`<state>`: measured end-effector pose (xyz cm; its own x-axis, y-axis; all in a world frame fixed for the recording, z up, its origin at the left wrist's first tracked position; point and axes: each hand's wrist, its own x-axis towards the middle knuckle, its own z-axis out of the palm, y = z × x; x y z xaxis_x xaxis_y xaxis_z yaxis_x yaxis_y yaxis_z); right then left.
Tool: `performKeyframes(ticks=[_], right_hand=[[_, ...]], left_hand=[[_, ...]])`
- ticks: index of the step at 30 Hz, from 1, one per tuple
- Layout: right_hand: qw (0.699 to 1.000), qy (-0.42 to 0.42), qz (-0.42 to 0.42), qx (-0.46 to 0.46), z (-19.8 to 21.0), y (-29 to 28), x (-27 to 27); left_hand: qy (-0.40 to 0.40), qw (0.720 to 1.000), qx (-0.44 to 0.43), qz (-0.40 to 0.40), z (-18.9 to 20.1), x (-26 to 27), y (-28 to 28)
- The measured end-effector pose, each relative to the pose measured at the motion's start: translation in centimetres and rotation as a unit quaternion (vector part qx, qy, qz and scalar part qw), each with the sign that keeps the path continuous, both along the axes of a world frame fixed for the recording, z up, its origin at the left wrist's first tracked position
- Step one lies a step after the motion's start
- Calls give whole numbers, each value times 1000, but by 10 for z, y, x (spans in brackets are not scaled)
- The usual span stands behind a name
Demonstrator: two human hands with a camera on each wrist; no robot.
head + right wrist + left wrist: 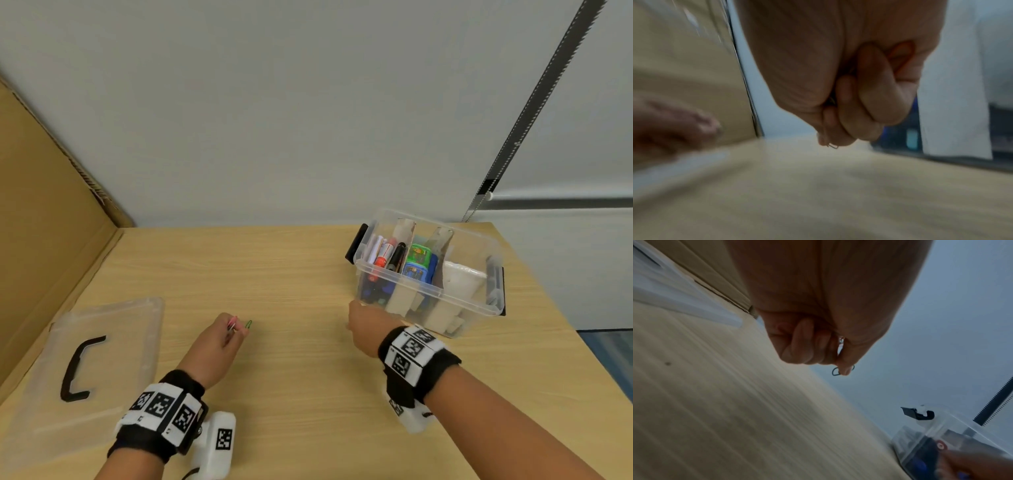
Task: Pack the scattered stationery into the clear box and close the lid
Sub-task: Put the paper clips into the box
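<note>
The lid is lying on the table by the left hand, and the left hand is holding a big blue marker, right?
Not quite. The lid does lie on the table by the left hand, but that hand pinches small paper clips, not a big blue marker. The head view shows a pink one and a green one at its fingers.

boxes: 1 clear box | lids: 1 lid | hands: 2 | green paper clips: 1

Clear plastic box, wood-grain table
</note>
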<state>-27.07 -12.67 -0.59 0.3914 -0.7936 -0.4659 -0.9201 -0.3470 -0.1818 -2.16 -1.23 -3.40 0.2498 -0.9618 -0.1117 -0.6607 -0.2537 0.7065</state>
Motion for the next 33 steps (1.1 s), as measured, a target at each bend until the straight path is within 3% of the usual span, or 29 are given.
performKeyframes(ticks=[4, 11, 15, 18, 22, 27, 33], right_hand=[[994, -105, 3, -41, 51, 20, -34], [991, -72, -59, -97, 108, -11, -117], [990, 4, -98, -104, 104, -36, -137], [990, 81, -83, -75, 89, -56, -138], [988, 121, -65, -65, 76, -77, -130], [985, 159, -48, -43, 57, -95, -123], [991, 121, -42, -36, 46, -108, -122]], left_hand=[[-3, 1000, -2, -10, 5, -7, -4], [-20, 999, -20, -25, 24, -41, -24], [-16, 999, -29, -36, 32, -60, -27], [-16, 999, -30, -39, 35, -71, -24], [-18, 999, -24, -38, 34, -77, -16], [-10, 999, -19, -32, 30, -81, -4], [-1, 999, -13, -30, 27, -81, 3]])
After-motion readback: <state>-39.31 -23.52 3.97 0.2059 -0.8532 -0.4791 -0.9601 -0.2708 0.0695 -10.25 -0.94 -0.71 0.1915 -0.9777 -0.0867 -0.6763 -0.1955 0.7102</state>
